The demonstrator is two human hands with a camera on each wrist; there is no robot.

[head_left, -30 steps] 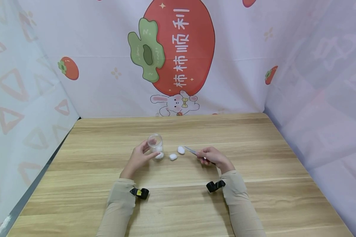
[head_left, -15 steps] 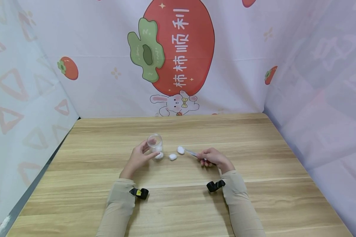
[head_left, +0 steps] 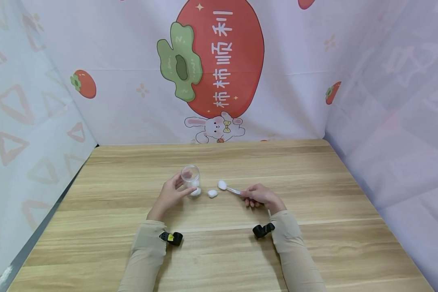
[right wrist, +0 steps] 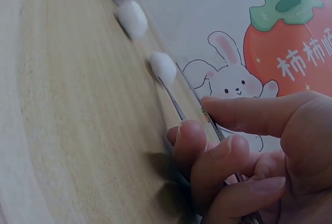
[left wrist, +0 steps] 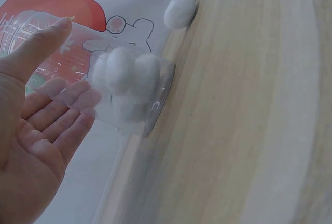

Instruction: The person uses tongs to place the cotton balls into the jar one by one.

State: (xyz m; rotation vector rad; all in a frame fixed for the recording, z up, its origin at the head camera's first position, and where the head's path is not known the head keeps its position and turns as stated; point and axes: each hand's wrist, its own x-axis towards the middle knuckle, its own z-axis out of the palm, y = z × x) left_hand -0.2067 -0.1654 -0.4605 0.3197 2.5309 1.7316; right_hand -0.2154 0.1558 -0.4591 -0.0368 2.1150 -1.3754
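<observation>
My left hand (head_left: 169,195) holds a clear jar (head_left: 190,173) upright on the table, thumb on one side and fingers on the other. Several white cotton balls (left wrist: 129,79) lie in its lower part. Metal tweezers (right wrist: 175,102) sit between the thumb and fingers of my right hand (head_left: 260,196). Their two tips stand apart, one on each side of a cotton ball (right wrist: 164,69) on the table. Another cotton ball (head_left: 212,193) rests between that one and the jar.
The wooden table (head_left: 219,259) runs back to a printed cloth (head_left: 124,109) with persimmons and a rabbit. More cloth hangs at the left and right sides. Each sleeve carries a black wrist camera, one on the left (head_left: 176,238) and one on the right (head_left: 260,231).
My right hand has shifted slightly left and turned, bringing the tweezers' tips to the farther cotton ball. The left hand and jar stay in place.
</observation>
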